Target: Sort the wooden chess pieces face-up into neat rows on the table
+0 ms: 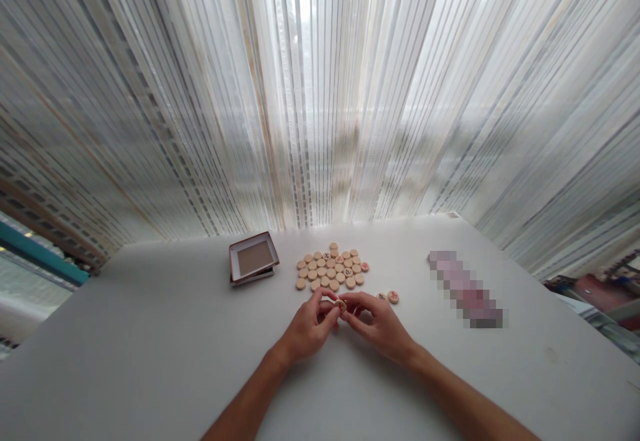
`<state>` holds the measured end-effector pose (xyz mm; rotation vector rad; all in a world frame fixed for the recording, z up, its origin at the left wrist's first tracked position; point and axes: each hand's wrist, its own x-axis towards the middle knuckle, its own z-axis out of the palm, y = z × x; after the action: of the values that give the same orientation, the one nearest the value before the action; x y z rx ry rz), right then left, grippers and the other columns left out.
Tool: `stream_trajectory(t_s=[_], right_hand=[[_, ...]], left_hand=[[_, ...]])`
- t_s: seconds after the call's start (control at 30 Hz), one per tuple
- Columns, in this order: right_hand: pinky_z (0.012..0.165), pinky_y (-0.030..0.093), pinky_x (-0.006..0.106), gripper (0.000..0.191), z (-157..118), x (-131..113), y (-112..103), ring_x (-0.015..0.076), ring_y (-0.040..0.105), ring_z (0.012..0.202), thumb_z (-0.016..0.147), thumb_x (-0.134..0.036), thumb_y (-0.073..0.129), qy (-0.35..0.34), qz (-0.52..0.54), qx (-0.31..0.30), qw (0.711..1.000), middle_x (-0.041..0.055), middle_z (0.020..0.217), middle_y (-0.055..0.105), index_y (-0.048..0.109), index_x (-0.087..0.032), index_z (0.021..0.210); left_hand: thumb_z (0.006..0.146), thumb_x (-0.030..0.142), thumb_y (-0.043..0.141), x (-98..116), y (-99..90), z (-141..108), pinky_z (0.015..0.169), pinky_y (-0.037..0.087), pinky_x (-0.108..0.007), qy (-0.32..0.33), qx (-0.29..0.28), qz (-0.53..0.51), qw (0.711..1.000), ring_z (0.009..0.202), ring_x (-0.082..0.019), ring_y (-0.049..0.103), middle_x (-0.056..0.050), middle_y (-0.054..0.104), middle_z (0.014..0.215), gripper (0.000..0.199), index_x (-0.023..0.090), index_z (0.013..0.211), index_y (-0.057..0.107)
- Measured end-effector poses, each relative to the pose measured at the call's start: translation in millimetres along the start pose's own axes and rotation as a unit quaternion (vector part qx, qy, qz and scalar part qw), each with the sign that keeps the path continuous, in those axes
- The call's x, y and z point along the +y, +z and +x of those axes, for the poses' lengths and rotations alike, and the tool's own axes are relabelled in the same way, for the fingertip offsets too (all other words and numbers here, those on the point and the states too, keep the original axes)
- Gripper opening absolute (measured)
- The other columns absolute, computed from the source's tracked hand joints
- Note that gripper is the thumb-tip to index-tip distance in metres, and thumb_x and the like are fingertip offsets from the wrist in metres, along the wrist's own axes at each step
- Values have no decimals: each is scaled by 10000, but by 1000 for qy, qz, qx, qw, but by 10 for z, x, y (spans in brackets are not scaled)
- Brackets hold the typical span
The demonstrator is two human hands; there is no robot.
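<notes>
Both hands meet over the white table, just in front of a cluster of round wooden pieces (321, 273). A round wooden piece with a red mark (341, 305) is held between the fingertips. My left hand (309, 326) pinches it from the left, thumb in front. My right hand (379, 324) has its thumb and fingers closed at the piece's right edge. Most pieces in the cluster show plain faces; a few show red or black marks. Beside my right hand's knuckles lie a red-marked piece (393, 297) and a black-marked piece (381, 297), the latter partly hidden.
An open shallow box (254, 257) sits left of the cluster, tilted on another box part. A blurred pinkish object (466, 291) lies to the right on the white table (175, 354). A striped sheer curtain (310, 94) hangs along the table's far edge.
</notes>
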<state>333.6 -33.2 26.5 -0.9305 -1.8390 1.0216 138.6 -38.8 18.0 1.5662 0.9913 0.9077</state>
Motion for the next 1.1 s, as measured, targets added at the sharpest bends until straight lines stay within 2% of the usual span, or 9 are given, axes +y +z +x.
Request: stream_trajectory(t_s=[0.33, 0.67, 0.87, 1.1], right_hand=[[732, 559, 283, 271, 3, -8, 9, 158, 665, 805, 918, -314, 631, 3, -1, -4, 1000, 44, 962, 721, 644, -211, 1168], [745, 531, 285, 225, -19, 17, 6, 152, 652, 775, 907, -248, 629, -72, -98, 13, 993, 24, 903, 702, 664, -241, 1129], [747, 524, 282, 202, -25, 10, 7, 152, 642, 774, 917, -245, 617, -75, -97, 21, 992, 26, 896, 683, 662, -239, 1113], [759, 523, 298, 174, -17, -16, -14, 160, 637, 781, 932, -269, 601, -64, -100, 23, 993, 32, 884, 672, 671, -231, 1086]], left_hand=[[977, 408, 499, -22, -8, -2, 653, 447, -245, 0, -1, 8, 1000, 721, -157, 640, -36, 707, 816, 254, 188, 1102, 482], [912, 397, 615, -25, 10, 13, 670, 481, -250, 11, 18, -8, 1000, 729, -160, 650, -47, 699, 822, 238, 165, 947, 576], [929, 423, 579, 50, -7, 19, 717, 509, -272, 14, -3, -29, 999, 752, -161, 639, -62, 692, 886, 280, 151, 971, 631], [965, 448, 502, 95, -9, 19, 699, 487, -260, 22, 2, -6, 1000, 724, -152, 617, -52, 668, 898, 345, 153, 1048, 660]])
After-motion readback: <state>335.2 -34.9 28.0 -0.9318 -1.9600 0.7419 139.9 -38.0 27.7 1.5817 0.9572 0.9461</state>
